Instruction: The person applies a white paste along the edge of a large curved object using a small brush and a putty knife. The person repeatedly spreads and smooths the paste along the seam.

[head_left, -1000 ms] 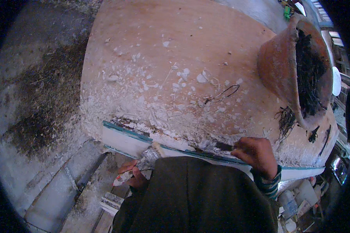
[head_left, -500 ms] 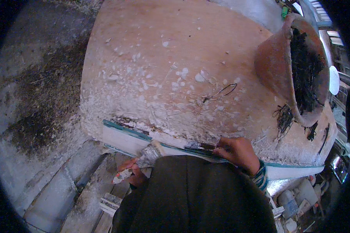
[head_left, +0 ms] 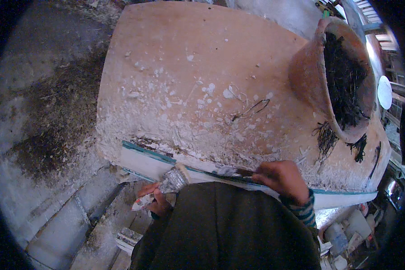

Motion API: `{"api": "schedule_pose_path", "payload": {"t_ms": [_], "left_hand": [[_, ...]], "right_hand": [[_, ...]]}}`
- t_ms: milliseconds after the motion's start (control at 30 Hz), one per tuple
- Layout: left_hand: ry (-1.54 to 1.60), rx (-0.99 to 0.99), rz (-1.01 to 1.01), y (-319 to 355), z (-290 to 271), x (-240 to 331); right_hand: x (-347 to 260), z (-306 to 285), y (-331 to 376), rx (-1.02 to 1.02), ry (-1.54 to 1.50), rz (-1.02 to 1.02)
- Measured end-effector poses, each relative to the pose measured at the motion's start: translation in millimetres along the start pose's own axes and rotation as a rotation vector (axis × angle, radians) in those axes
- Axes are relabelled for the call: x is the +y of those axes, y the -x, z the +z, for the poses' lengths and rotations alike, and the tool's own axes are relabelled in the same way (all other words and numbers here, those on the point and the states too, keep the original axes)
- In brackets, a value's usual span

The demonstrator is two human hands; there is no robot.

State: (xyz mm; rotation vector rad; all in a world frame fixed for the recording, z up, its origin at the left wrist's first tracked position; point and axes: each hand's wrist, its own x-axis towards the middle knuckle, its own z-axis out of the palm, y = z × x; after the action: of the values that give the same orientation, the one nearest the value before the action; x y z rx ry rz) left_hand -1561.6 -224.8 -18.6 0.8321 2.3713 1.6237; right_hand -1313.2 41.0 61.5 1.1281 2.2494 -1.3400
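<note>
My left hand [head_left: 155, 200] is closed around the paint-spattered handle of a wide flat paintbrush [head_left: 172, 180], its metal band and pale bristles pointing up toward the table's near edge. My right hand [head_left: 281, 178] grips a slim dark tool [head_left: 244, 173] at that same edge. The tool's whitish end points left and lies along a long white strip with teal edges [head_left: 153, 163]; its exact kind is unclear. Behind both hands spreads a tan tabletop [head_left: 189, 58], spattered with white lumps and crust. A thin dark loop of fibre [head_left: 256, 108] lies on it.
A tilted terracotta-coloured tub [head_left: 308, 74] full of black fibres [head_left: 344, 85] sits on the table at the right, with fibre tufts [head_left: 326, 137] beside it. Grimy floor [head_left: 54, 112] lies to the left. Containers and clutter [head_left: 344, 234] stand at the lower right.
The view has shifted slightly. My right hand has moved a little to the right with the slim tool, and more of the tool's whitish end shows. My left hand keeps its hold on the paintbrush.
</note>
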Motion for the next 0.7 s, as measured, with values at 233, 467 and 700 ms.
{"api": "schedule_pose_path", "payload": {"t_ms": [233,467,700], "left_hand": [[-0.043,-0.075,-0.024,-2,-2,-8],[-0.056,-0.120,-0.046,-9,-3,12],[-0.037,-0.094,-0.037,-8,-1,17]], "right_hand": [[-4,47,-28,0.046,0.022,0.007],[-11,-10,9,0.126,0.006,0.031],[-25,1,5,0.087,0.077,-0.039]]}}
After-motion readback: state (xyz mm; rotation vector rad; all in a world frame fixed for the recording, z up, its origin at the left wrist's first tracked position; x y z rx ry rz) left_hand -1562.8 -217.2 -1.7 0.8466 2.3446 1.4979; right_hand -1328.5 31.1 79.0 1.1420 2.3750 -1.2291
